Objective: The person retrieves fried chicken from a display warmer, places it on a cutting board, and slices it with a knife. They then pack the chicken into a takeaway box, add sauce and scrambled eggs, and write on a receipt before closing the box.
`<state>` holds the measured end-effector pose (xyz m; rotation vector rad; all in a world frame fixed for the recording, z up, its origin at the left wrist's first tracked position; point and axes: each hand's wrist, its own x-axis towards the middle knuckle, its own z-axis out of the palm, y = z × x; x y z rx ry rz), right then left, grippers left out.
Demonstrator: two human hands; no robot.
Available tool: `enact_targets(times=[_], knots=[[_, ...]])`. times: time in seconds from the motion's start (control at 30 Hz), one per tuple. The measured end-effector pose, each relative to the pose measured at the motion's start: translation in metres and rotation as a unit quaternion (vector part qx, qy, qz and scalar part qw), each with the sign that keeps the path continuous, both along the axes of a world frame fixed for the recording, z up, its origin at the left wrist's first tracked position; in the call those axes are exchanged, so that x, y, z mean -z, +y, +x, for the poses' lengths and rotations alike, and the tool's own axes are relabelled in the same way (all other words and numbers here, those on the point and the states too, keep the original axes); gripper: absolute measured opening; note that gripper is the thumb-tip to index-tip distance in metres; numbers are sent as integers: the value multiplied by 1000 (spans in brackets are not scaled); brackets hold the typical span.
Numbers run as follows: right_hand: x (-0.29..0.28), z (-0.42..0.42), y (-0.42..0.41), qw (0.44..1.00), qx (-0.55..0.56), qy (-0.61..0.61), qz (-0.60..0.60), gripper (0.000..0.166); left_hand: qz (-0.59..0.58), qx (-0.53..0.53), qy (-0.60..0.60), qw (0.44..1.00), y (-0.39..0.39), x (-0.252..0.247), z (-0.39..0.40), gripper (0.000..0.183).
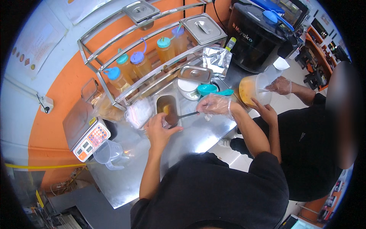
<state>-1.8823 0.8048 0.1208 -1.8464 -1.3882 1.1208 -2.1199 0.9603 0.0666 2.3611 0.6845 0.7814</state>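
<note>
My right hand (214, 105), in a clear plastic glove, holds the dark handle of a spoon or small ladle (188, 114). Its bowl end reaches into a rectangular steel food pan (179, 108) with brown liquid and a yellowish piece inside. My left hand (160, 126), without a glove, is at the near left edge of the pan; a bit of clear plastic shows at its fingers, and whether it grips this is hidden. Left of the pan lies a pack of clear plastic bags (139, 113). A teal measuring scoop (207, 89) rests behind my right hand.
A co-worker at right holds a clear tub (254, 88) of orange food. Behind the pan stand a small white scale (188, 87), a steel lid (195, 74) and a metal rack (160, 73) with squeeze bottles. A clear measuring jug (108, 153) and a larger scale (91, 140) are at left.
</note>
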Motion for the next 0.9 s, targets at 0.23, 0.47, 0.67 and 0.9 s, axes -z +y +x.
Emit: enact_targets(times=[0.23, 0.47, 0.67, 0.9], knots=[[-45, -15, 21, 967, -85, -235, 55, 17, 87, 16, 0, 996, -2, -9, 15, 68], [-116, -97, 13, 888, -117, -412, 165, 16, -28, -46, -121, 991, -5, 9, 21, 68], [-110, -136, 5, 825, -96, -536, 152, 13, -77, -113, -206, 969, -13, 14, 27, 70], [-98, -130, -4, 857, -71, -473, 191, 18, -143, -96, -241, 955, -14, 12, 25, 68]])
